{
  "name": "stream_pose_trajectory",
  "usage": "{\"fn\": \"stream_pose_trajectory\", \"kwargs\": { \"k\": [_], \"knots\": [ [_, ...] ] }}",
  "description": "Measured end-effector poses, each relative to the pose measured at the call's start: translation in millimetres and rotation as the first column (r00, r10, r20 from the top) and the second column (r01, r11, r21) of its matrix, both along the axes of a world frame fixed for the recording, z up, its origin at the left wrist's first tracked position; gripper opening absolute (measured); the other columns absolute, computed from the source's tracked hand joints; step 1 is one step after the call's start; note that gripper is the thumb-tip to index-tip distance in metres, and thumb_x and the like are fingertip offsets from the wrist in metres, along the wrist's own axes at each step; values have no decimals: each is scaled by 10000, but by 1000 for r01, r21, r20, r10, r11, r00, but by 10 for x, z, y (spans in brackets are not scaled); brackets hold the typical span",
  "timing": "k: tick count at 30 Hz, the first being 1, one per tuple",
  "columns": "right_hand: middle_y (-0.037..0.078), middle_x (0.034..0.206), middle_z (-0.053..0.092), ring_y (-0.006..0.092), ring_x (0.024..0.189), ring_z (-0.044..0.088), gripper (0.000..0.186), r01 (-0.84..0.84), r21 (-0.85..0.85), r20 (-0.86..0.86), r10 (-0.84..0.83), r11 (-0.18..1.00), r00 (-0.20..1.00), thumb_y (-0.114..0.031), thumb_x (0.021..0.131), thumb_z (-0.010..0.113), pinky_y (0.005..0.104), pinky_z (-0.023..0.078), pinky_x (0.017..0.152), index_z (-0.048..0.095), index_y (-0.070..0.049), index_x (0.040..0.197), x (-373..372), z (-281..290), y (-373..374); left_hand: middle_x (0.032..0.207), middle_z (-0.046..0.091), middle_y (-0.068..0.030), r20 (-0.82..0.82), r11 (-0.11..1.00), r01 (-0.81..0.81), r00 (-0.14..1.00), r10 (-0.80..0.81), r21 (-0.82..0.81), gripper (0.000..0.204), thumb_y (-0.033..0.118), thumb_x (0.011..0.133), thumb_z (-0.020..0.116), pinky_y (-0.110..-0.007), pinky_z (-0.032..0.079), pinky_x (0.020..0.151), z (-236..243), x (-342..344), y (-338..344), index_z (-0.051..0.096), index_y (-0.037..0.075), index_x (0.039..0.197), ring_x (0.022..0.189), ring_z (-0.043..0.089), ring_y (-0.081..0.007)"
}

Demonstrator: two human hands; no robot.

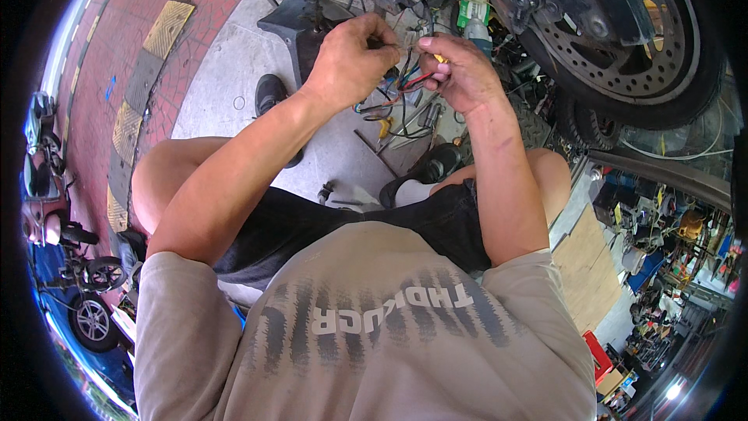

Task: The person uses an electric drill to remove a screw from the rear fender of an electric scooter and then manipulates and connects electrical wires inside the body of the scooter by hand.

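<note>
My left hand (352,62) is closed in a pinch under the motorcycle's dark body, beside a black plastic panel (292,43). What its fingertips hold is too small to make out. Just to the right, my right hand (466,74) grips thin wires, with a bit of yellow showing between thumb and fingers. Red and black wires (413,82) hang down between the two hands. The fingertips of both hands point toward each other, a small gap apart.
A motorcycle wheel with a drilled brake disc (672,54) stands at the upper right. Below the hands, a yellow-handled tool (385,126) and a metal rod (375,153) lie on the pale floor. Parked motorbikes (47,195) line the far left. Cluttered parts (662,265) fill the right.
</note>
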State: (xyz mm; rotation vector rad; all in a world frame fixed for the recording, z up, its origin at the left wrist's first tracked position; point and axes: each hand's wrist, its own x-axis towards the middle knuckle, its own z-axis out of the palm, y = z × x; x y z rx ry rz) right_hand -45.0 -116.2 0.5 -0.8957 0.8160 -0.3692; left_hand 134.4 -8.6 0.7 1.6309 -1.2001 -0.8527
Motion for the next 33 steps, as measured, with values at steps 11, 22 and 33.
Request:
{"fn": "stream_pose_trajectory", "kwargs": {
  "k": [11, 22, 33],
  "knots": [
    [-80, 621, 409, 55, 568, 385, 338, 29, 23, 146, -32, 999, 989, -228, 911, 719, 253, 372, 564, 713, 14, 1147, -59, 28, 18, 874, 691, -51, -477, 990, 107, 877, -52, 88, 221, 213, 1028, 616, -289, 536, 729, 106, 81, -34, 680, 4, 996, 783, 671, -153],
    [-87, 622, 458, 38, 557, 415, 280, 51, -74, 136, -40, 996, 990, -155, 851, 771, 241, 374, 558, 747, -19, 1094, 58, 2, 116, 798, 649, -43, -413, 980, 133, 909, -60, 150, 261, 225, 1036, 609, -288, 506, 661, 71, 100, -27, 677, -16, 965, 708, 628, -138],
    [-89, 626, 467, 44, 563, 404, 189, 127, -98, 92, -118, 987, 989, -192, 854, 779, 260, 356, 552, 736, -47, 968, 73, -3, 147, 763, 621, -39, -365, 977, 121, 930, -48, 178, 268, 219, 1033, 610, -281, 474, 644, 75, 38, -37, 672, -27, 946, 665, 578, -127]
  ]
}}
